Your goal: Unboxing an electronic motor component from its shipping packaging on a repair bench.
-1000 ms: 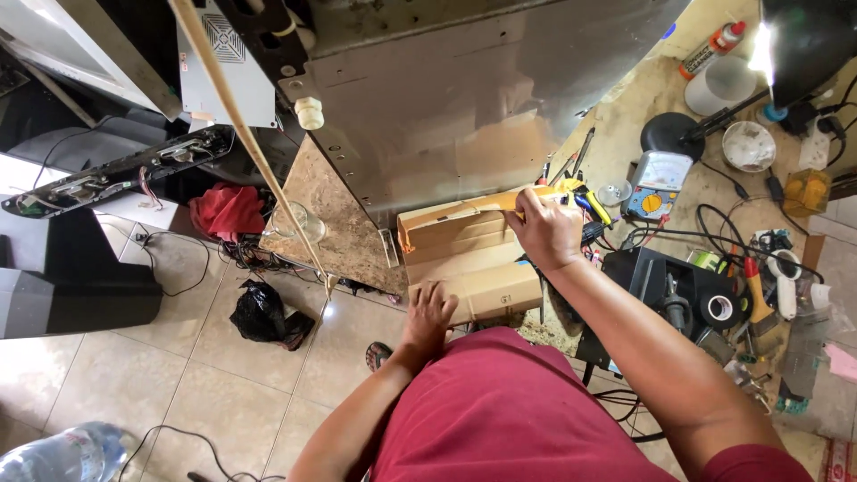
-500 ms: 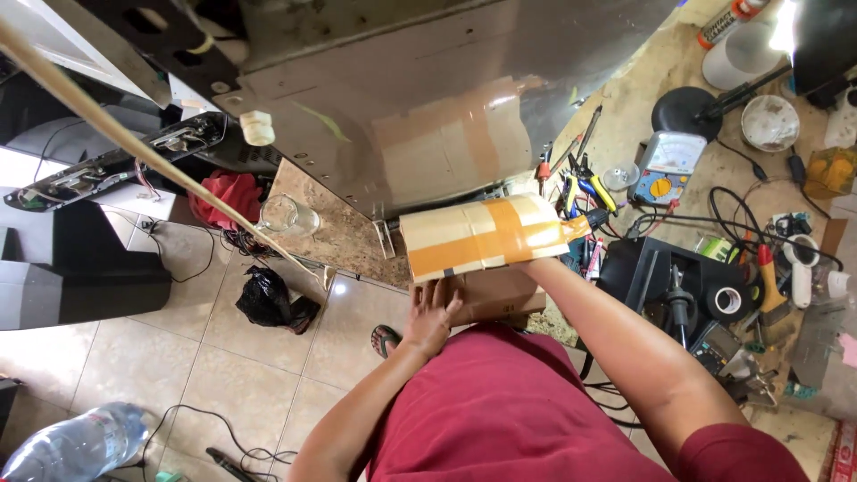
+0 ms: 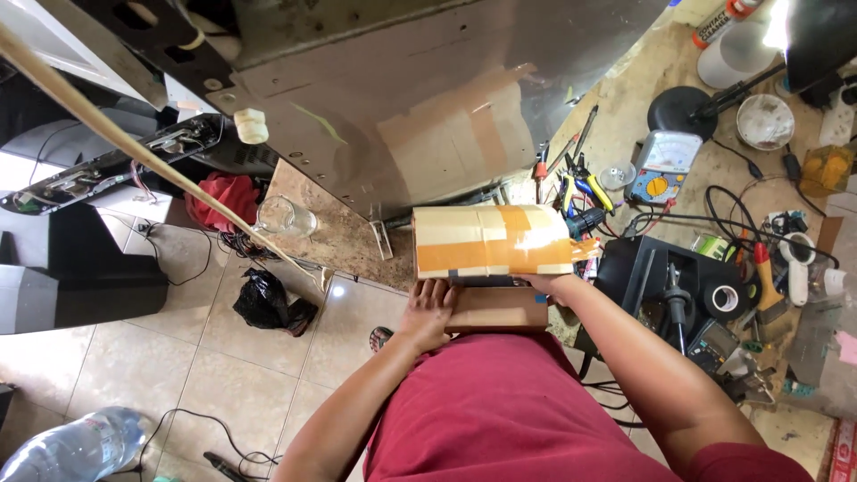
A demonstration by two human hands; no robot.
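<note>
A cardboard box (image 3: 495, 308) rests against my lap at the edge of the workbench. Its taped lid flap (image 3: 491, 239), brown with orange tape strips, stands raised and faces me. My left hand (image 3: 428, 312) presses on the box's left front side. My right hand (image 3: 552, 284) grips the flap's lower right edge and is mostly hidden behind it. What lies inside the box is hidden by the flap.
A large grey metal panel (image 3: 428, 98) leans over the bench behind the box. Pliers and screwdrivers (image 3: 571, 183), a multimeter (image 3: 662, 168), a tape roll (image 3: 725, 297) and cables crowd the right. A glass jar (image 3: 287, 216), a wooden stick (image 3: 134, 147) and a black bag (image 3: 266, 301) sit at the left.
The taped lid flap has swung up toward me from lying flat. My right hand moved from the box's top down to the flap's lower right edge. My left hand stayed on the box.
</note>
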